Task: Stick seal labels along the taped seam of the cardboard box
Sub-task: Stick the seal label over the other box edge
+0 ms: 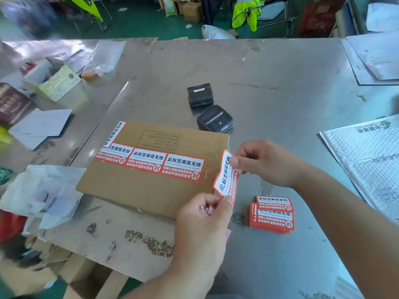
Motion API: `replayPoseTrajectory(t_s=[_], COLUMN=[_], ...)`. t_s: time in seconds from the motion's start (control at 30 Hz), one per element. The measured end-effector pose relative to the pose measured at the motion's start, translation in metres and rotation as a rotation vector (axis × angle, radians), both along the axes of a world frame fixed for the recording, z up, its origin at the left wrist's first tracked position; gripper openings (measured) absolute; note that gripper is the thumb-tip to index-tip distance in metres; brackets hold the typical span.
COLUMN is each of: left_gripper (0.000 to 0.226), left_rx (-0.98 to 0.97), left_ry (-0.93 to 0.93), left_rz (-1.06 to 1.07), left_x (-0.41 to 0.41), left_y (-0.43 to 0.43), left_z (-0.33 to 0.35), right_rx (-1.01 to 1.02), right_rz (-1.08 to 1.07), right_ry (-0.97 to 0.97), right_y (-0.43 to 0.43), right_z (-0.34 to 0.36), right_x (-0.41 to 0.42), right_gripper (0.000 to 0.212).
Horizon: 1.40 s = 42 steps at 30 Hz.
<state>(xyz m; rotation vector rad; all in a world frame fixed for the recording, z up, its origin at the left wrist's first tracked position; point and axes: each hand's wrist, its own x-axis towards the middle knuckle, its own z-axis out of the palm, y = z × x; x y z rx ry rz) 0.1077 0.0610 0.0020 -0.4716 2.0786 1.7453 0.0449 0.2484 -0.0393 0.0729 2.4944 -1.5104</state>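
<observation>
While left hand (203,221) and right hand (266,164) pinch the label (225,180), lay it taut where the 3 stuck labels (149,161) end

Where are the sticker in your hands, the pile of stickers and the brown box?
held label (224,180): head view, on its white printed strip, mid-length.
label stack (273,214): head view, on the top label's white strip.
cardboard box (138,190): head view, on the bare brown top, near side.
</observation>
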Motion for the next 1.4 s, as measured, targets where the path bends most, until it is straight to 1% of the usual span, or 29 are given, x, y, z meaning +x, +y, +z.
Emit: replayPoseTrajectory(t_s=[0.07,0.1,0.17,0.27,0.3,0.37,0.4,0.47,0.53,0.6,0.67,0.73,0.8,0.9,1.1,1.23,1.4], left_gripper=[0.021,0.02,0.016,0.008,0.01,0.023,0.026,0.02,0.008,0.009,0.019,0.029,0.027,0.023,0.03,0.039,0.041], left_rx=[-0.038,-0.041,-0.059,-0.108,-0.133,-0.21,-0.25,-0.31,-0.391,-0.458,-0.489,-0.528,-0.557,-0.595,-0.661,-0.715,-0.795], left_ry=[0.034,0.034,0.016,-0.049,-0.064,-0.067,-0.066,-0.058,0.004,0.125,0.192,0.204,0.215,0.259,0.274,0.292,0.368], left_rz=[0.021,0.026,0.005,-0.139,-0.209,-0.361,-0.397,-0.355,-0.263,-0.229,-0.271,-0.364,-0.427,-0.451,-0.417,-0.429,-0.431], left_x=[0.0,-0.001,-0.002,-0.004,-0.004,-0.005,-0.007,-0.012,-0.02,-0.029,-0.038,-0.046,-0.051,-0.051,-0.05,-0.053,-0.055], left_y=[0.006,0.007,0.005,0.002,0.0,-0.005,-0.008,-0.013,-0.02,-0.025,-0.025,-0.024,-0.023,-0.021,-0.021,-0.019,-0.022], left_z=[-0.001,-0.001,0.002,0.011,0.013,0.017,0.019,0.024,0.027,0.025,0.024,0.018,0.011,0.002,-0.007,-0.007,-0.01], right_rx=[-0.038,-0.059,-0.095,-0.103,-0.1,-0.119,-0.149,-0.206,-0.242,-0.253,-0.254,-0.263,-0.266,-0.22,0.067,0.108,0.139], right_rz=[0.024,0.032,0.043,0.088,0.109,0.159,0.18,0.19,0.193,0.217,0.247,0.267,0.273,0.26,0.186,0.177,0.138], right_ry=[0.005,0.013,0.041,0.083,0.098,0.12,0.127,0.145,0.153,0.143,0.126,0.109,0.089,0.082,0.098,0.089,0.095], right_y=[0.005,0.007,0.012,0.024,0.028,0.034,0.036,0.039,0.042,0.043,0.04,0.036,0.031,0.027,0.012,0.005,-0.001], right_z=[-0.003,-0.004,-0.008,-0.013,-0.015,-0.015,-0.014,-0.012,-0.012,-0.014,-0.016,-0.016,-0.016,-0.018,-0.02,-0.018,-0.022], right_x=[-0.005,-0.007,-0.011,-0.016,-0.017,-0.018,-0.018,-0.018,-0.019,-0.022,-0.024,-0.026,-0.027,-0.025,-0.025,-0.025,-0.026], right_gripper=[0.044,0.042,0.032,0.019,0.018,0.022,0.021,0.016,0.017,0.016,0.018,0.016,0.015,0.018,0.019,0.026,0.027])
